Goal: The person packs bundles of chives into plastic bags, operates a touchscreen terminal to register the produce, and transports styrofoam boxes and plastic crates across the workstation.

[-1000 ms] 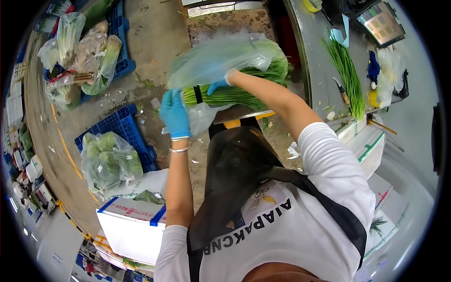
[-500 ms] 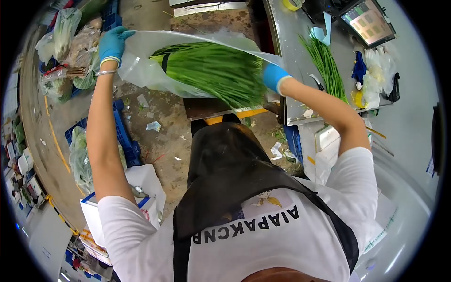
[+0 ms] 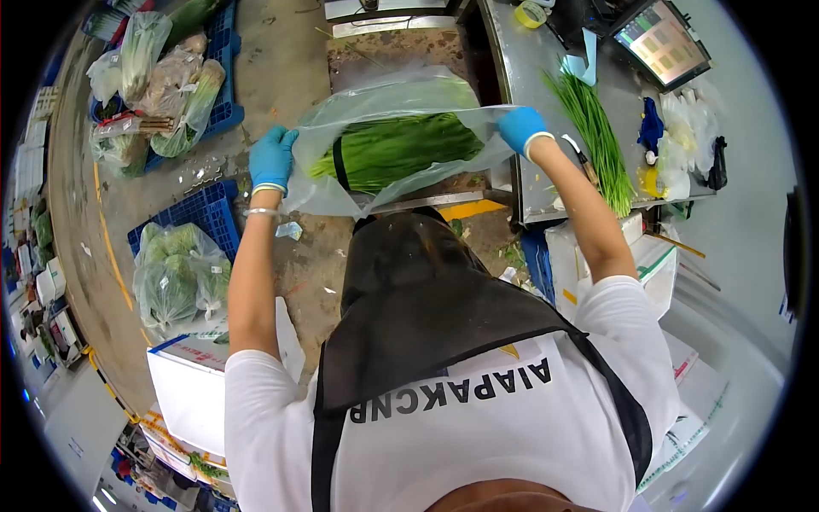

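Observation:
A clear plastic bag (image 3: 375, 200) hangs stretched between my two blue-gloved hands, in front of my black apron. Inside it lies a thick bundle of long green leaves, like garlic chives (image 3: 409, 152), bound by a black band (image 3: 340, 162) near its left end. My left hand (image 3: 273, 160) is closed on the bag's left end. My right hand (image 3: 522, 130) is closed on the bag's upper right corner, beside the metal table's edge. Most of its fingertips are hidden.
On the metal table (image 3: 546, 162) at right are loose green stalks (image 3: 597, 136), a knife (image 3: 582, 158), tape (image 3: 530, 14), plastic bags (image 3: 687, 128) and a screen (image 3: 661, 43). Bagged vegetables (image 3: 162, 77) sit on blue pallets (image 3: 200, 213) at left. White boxes (image 3: 192, 388) stand near my left arm.
My left hand has moved right and down, nearer my body. My right hand has left the leaves for the bag's edge. The bundle now lies flatter, enclosed by the bag.

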`<state>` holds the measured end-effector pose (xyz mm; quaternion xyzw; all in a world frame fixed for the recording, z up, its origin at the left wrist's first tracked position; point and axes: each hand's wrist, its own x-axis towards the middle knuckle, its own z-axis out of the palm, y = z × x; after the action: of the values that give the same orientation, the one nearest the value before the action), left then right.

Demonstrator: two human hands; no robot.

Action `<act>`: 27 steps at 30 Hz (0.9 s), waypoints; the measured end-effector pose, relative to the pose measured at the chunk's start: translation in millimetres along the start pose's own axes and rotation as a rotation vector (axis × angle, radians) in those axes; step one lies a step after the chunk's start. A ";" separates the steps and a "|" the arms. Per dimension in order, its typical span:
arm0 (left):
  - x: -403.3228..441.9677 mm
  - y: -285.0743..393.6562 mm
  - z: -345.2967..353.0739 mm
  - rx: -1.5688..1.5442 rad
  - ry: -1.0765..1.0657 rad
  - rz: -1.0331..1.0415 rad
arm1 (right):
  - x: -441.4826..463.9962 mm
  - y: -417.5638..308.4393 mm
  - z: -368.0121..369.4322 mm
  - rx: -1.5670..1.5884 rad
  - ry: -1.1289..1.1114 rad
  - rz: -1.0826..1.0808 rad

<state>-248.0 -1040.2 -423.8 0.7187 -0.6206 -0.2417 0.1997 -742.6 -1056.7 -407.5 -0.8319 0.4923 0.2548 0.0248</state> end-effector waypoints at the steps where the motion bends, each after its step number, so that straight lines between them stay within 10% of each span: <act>1: -4.1 -15.3 10.6 0.031 0.006 -0.036 | 9.0 -9.1 -0.6 0.046 0.035 0.007; 13: -74.6 49.3 -22.9 0.175 0.245 0.080 | -34.2 -121.2 -100.2 0.390 0.619 -0.304; 17: -102.9 102.3 -28.5 0.040 0.336 0.315 | -53.1 -176.5 -80.2 0.854 0.482 -0.442; 27: -136.7 99.8 30.3 -0.359 -0.254 0.332 | -20.4 -189.9 -35.6 0.919 0.025 -0.345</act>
<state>-360.9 -919.6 -375.9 0.5244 -0.6972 -0.3999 0.2812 -578.3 -953.1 -407.3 -0.8073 0.4090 -0.0067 0.4254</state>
